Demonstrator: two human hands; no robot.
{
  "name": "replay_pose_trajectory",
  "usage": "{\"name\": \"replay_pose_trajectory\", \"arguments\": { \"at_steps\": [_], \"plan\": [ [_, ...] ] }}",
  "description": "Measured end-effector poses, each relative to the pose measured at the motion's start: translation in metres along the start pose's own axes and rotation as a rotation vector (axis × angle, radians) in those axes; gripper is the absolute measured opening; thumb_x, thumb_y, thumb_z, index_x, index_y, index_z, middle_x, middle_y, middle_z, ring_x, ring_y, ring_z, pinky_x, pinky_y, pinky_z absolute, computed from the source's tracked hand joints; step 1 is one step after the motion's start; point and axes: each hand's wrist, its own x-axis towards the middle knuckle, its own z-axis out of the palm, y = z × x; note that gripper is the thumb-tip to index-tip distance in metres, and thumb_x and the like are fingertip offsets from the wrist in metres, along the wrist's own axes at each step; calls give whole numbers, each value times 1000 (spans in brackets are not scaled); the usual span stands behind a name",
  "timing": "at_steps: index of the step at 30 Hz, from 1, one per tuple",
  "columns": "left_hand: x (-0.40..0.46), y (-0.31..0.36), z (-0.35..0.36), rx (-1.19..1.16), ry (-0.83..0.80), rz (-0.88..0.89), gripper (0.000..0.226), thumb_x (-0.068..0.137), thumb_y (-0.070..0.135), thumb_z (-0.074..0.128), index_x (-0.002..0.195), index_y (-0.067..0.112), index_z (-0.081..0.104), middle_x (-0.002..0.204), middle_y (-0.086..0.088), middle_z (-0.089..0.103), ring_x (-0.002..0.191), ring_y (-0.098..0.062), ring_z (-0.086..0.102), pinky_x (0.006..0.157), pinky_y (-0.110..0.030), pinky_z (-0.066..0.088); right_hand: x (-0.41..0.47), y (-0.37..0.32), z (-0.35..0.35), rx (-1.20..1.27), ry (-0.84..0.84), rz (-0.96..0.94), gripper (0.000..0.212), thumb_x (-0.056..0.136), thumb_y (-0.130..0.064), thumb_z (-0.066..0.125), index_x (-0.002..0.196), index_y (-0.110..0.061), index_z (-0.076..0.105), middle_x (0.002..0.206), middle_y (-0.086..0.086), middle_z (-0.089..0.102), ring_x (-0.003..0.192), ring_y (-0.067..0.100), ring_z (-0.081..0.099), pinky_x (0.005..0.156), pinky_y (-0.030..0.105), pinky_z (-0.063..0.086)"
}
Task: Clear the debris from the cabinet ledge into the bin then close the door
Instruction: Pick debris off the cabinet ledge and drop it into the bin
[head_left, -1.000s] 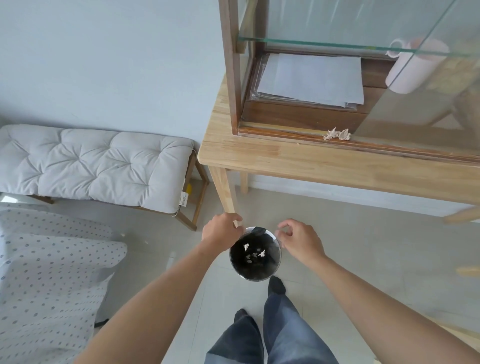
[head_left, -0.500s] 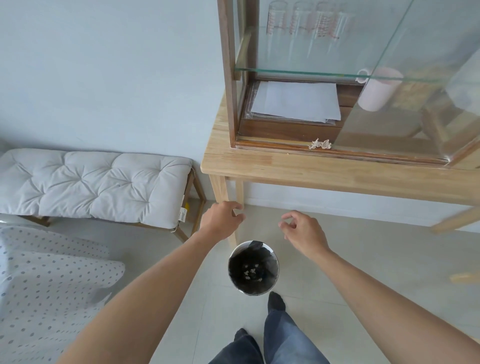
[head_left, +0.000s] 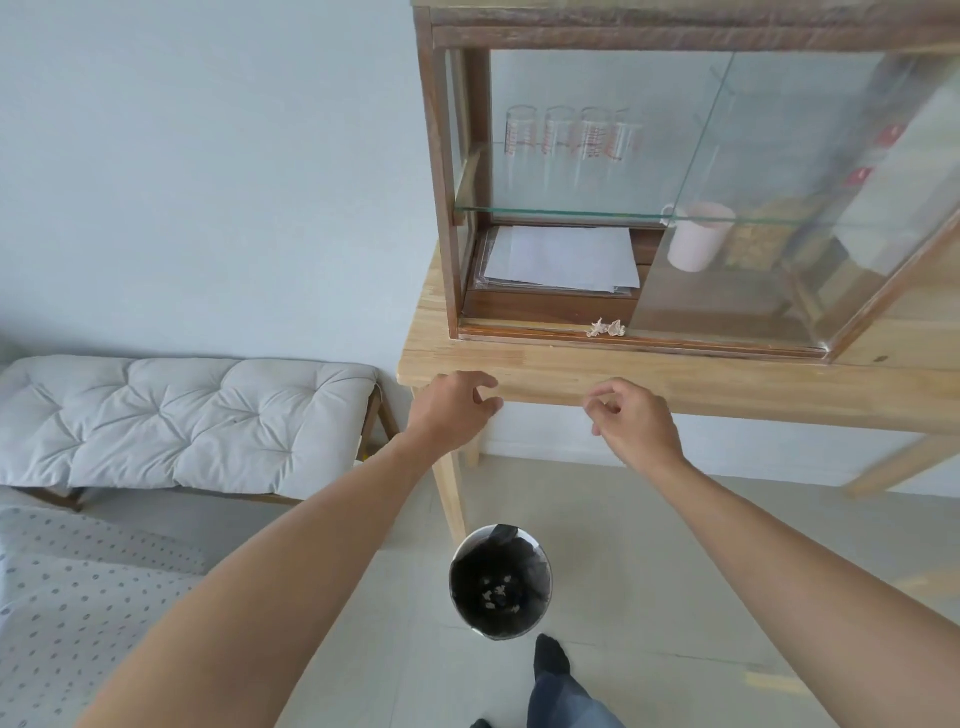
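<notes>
A small clump of pale crumpled debris (head_left: 605, 328) lies on the wooden ledge of the cabinet (head_left: 439, 171), just left of the sliding glass door (head_left: 769, 208), which stands slid to the right. A round bin (head_left: 500, 582) with a black liner sits on the floor below and holds a few pale scraps. My left hand (head_left: 457, 410) and my right hand (head_left: 631, 421) hover empty at the front edge of the table (head_left: 675, 382), fingers loosely curled and apart, below the ledge.
Inside the cabinet are a stack of white papers (head_left: 563, 258), a pink mug (head_left: 698, 236) and several measuring glasses (head_left: 571, 137) on a glass shelf. A cushioned bench (head_left: 182, 421) stands left of the table. My foot (head_left: 550, 662) is beside the bin.
Both hands have risen from the bin's rim to the table's front edge. The view has tilted up, showing more of the cabinet.
</notes>
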Motion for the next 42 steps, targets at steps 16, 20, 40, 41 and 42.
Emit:
{"name": "replay_pose_trajectory", "arguments": {
  "at_steps": [16,20,40,41,42],
  "plan": [
    [81,88,12,-50,-2,84,38,98,44,70,134,32,72,94,8,78,103,-22,71,82,-35,54,83,-16,-42,-8,93,-44,13,101,-34,64,107,-30,76,87,0,81,88,29,75,82,46,61],
    [97,105,22,-58,-12,88,39,97,47,71,134,37,71,95,10,79,105,-21,71,81,-35,54,97,-16,-41,-49,90,-48,28,103,-39,63,128,-31,74,100,1,84,99,32,75,84,41,59],
    [114,117,50,-84,5,81,23,102,40,66,120,38,79,80,8,80,102,-19,73,79,-37,57,98,-1,-27,-213,150,-67,27,107,-37,60,128,-30,75,91,0,81,97,34,73,79,42,56],
    [112,117,49,-85,11,83,23,101,40,66,120,38,79,86,6,81,102,-20,73,80,-37,57,96,-1,-27,-205,152,-66,26,107,-38,60,127,-30,75,88,-2,80,95,34,73,78,42,57],
    [110,117,48,-89,19,87,23,101,39,66,120,37,79,88,5,82,102,-21,73,79,-37,57,94,-1,-27,-195,152,-67,26,106,-38,60,126,-30,75,85,-3,79,93,33,73,78,42,57]
  ]
}}
